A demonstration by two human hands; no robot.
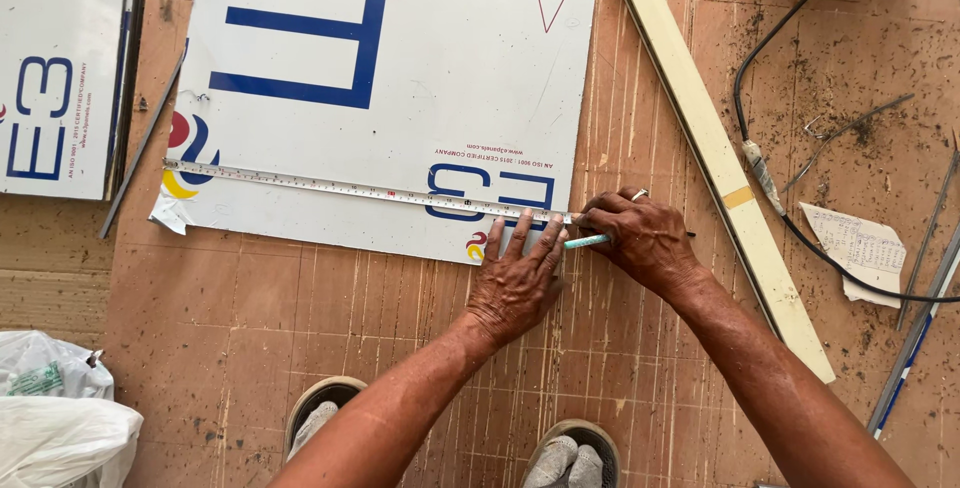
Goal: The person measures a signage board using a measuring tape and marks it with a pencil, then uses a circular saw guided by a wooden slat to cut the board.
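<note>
1. Head view, looking straight down: white panel (400, 98) with blue lettering lies flat on a scored plywood floor (250, 328), filling the upper middle of the frame.
2. Tape measure (360, 190) is stretched across the panel's lower part, from its left edge to its lower right corner, slightly tilted down to the right.
3. Left hand (515, 283), centre of frame: palm down, fingers (522, 233) spread and flat, pressing the tape's right end against the panel near its lower right corner. No grip closed around anything.
4. Right hand (640, 238), just right of the left hand: fingers curled shut around a light-coloured pen (585, 241), its tip pointing left at the panel's right edge by the tape. A ring shows on one finger.
5. Long pale wooden strip (715, 148) runs diagonally from top centre to lower right, close beside the right wrist.
6. Right side: black cable (770, 48), a paper scrap with writing (860, 248), thin metal rods.
7. Upper left: second white panel (55, 68). Lower left: white plastic bags (60, 418).
8. Bottom centre: two shoes (570, 458) on the floor.
</note>
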